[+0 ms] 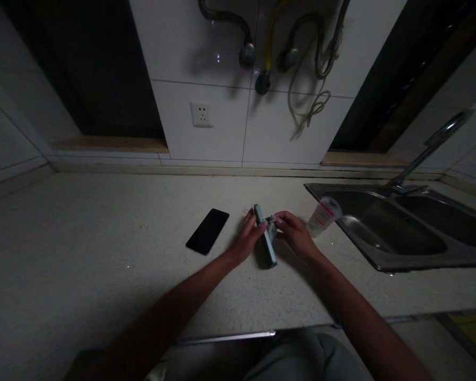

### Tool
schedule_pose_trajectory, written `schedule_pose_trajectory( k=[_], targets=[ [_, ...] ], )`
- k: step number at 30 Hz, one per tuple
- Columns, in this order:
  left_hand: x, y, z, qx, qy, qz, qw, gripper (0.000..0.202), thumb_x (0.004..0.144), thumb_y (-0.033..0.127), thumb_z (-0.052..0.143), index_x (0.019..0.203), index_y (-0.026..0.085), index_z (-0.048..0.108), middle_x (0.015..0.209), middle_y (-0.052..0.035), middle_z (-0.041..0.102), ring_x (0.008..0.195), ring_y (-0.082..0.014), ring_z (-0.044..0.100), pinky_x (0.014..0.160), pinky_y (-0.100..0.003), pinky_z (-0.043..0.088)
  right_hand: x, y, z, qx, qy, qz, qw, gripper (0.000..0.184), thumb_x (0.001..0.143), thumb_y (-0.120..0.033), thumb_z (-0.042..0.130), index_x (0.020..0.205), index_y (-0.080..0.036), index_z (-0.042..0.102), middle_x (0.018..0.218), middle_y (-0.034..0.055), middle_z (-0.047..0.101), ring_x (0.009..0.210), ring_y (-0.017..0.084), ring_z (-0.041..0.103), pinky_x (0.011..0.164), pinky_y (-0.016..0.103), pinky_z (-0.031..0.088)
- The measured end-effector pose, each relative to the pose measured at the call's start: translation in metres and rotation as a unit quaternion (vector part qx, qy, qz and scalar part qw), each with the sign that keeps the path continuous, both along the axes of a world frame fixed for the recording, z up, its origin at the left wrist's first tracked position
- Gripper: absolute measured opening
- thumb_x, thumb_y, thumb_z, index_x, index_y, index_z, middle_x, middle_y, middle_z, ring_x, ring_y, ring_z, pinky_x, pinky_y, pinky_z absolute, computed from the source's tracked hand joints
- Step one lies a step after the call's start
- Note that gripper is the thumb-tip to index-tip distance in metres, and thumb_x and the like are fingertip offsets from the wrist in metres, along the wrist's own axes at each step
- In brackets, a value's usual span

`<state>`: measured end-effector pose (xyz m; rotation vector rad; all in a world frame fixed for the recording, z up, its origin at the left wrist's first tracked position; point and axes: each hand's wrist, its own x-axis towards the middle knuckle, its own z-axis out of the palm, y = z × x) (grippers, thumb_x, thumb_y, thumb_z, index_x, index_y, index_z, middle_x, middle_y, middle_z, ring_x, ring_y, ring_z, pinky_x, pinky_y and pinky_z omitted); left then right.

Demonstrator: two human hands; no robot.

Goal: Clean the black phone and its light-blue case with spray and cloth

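Note:
My left hand (246,236) grips a light blue phone (267,245) that stands on its long edge on the pale countertop (103,248). My right hand (294,231) is pinched on a small pale cloth or wipe (272,225) pressed against the blue phone's right face near its far end. Both hands meet at the middle of the counter. A second phone, black (207,230), lies flat with its dark screen up just left of my left hand.
A clear plastic cup with red print (323,215) lies tipped beside the steel double sink (400,254) and its faucet (428,151) at right. A wall socket (201,114) and hanging hoses (301,58) are on the tiled wall behind. The counter's front edge runs near my lap.

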<state>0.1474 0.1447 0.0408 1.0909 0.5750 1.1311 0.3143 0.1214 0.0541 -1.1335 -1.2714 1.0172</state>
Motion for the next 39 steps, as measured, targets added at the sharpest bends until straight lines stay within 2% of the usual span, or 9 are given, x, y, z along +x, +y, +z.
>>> schedule_pose_trajectory(
  k=[3,5,15,22,24,27,29,31,39],
  targets=[
    [-0.003,-0.014,0.004,0.13,0.083,0.003,0.988,0.06,0.074,0.033,0.081,0.131,0.03,0.063,0.165,-0.0058,0.021,0.153,-0.0291,0.011,0.123,-0.042,0.01,-0.001,-0.001,0.004,-0.056,0.092,0.008,0.994,0.035,0.071,-0.05,0.075,0.087,-0.021,0.061,0.079,0.0012,0.062,0.068,0.016,0.057,0.061,0.029,0.049],
    [-0.005,-0.021,0.006,0.17,0.11,-0.011,0.979,0.064,0.074,0.034,0.081,0.134,0.03,0.061,0.166,-0.0066,0.017,0.154,-0.0307,0.006,0.123,-0.046,0.005,0.0,-0.001,0.006,-0.071,0.1,0.002,0.992,0.035,0.068,-0.048,0.077,0.083,-0.021,0.061,0.075,0.0009,0.062,0.065,0.016,0.056,0.058,0.028,0.047],
    [-0.002,-0.031,0.001,0.212,0.135,-0.038,0.967,0.05,0.079,0.029,0.075,0.128,0.027,0.066,0.159,-0.0103,0.036,0.153,-0.0284,0.016,0.124,-0.046,0.003,0.012,0.004,0.002,0.048,-0.003,-0.212,0.976,0.03,0.075,-0.047,0.066,0.086,-0.02,0.064,0.075,0.0004,0.062,0.065,0.016,0.055,0.059,0.029,0.046],
    [-0.01,-0.014,0.018,0.197,0.116,0.036,0.973,0.035,0.073,0.019,0.076,0.108,0.024,0.073,0.139,-0.013,0.058,0.141,-0.0311,0.04,0.123,-0.045,0.017,0.007,-0.004,0.008,0.12,-0.109,-0.208,0.965,0.029,0.085,-0.046,0.059,0.094,-0.019,0.065,0.082,0.0037,0.066,0.074,0.018,0.059,0.064,0.031,0.048],
    [-0.023,0.001,0.024,0.252,0.217,0.113,0.936,0.033,0.079,0.022,0.069,0.112,0.024,0.071,0.138,-0.0127,0.058,0.137,-0.0308,0.042,0.121,-0.046,0.019,0.006,-0.005,0.01,0.107,-0.105,-0.205,0.967,0.031,0.085,-0.048,0.058,0.094,-0.019,0.065,0.08,0.0035,0.066,0.068,0.017,0.057,0.056,0.028,0.046],
    [-0.048,0.023,0.029,0.281,0.472,0.223,0.805,0.044,0.086,0.028,0.059,0.129,0.019,0.061,0.143,-0.0175,0.052,0.138,-0.0349,0.037,0.116,-0.05,0.023,0.006,-0.005,0.012,0.072,-0.078,-0.208,0.972,0.035,0.082,-0.052,0.06,0.095,-0.02,0.064,0.078,0.0021,0.064,0.059,0.015,0.053,0.046,0.025,0.04],
    [-0.064,0.033,0.031,0.234,0.615,0.252,0.71,0.059,0.086,0.034,0.059,0.141,0.015,0.049,0.144,-0.0235,0.049,0.135,-0.0399,0.038,0.11,-0.054,0.029,0.007,-0.004,0.013,0.054,-0.05,-0.217,0.973,0.037,0.079,-0.053,0.063,0.096,-0.02,0.063,0.079,0.0017,0.064,0.056,0.014,0.051,0.043,0.024,0.038],
    [-0.076,0.038,0.032,0.179,0.698,0.226,0.655,0.075,0.082,0.046,0.063,0.145,0.011,0.042,0.134,-0.0281,0.055,0.127,-0.0432,0.045,0.101,-0.054,0.037,0.008,-0.003,0.013,0.044,-0.023,-0.23,0.972,0.038,0.076,-0.052,0.066,0.096,-0.02,0.063,0.08,0.0012,0.064,0.056,0.013,0.05,0.042,0.023,0.037],
    [-0.087,0.044,0.036,0.116,0.754,0.153,0.628,0.06,0.073,0.051,0.067,0.12,0.013,0.062,0.12,-0.0271,0.062,0.112,-0.041,0.059,0.084,-0.045,0.048,0.006,-0.002,0.012,0.029,0.019,-0.209,0.977,0.04,0.072,-0.051,0.069,0.097,-0.02,0.061,0.075,-0.0016,0.06,0.052,0.01,0.046,0.043,0.023,0.037]
  ],
)
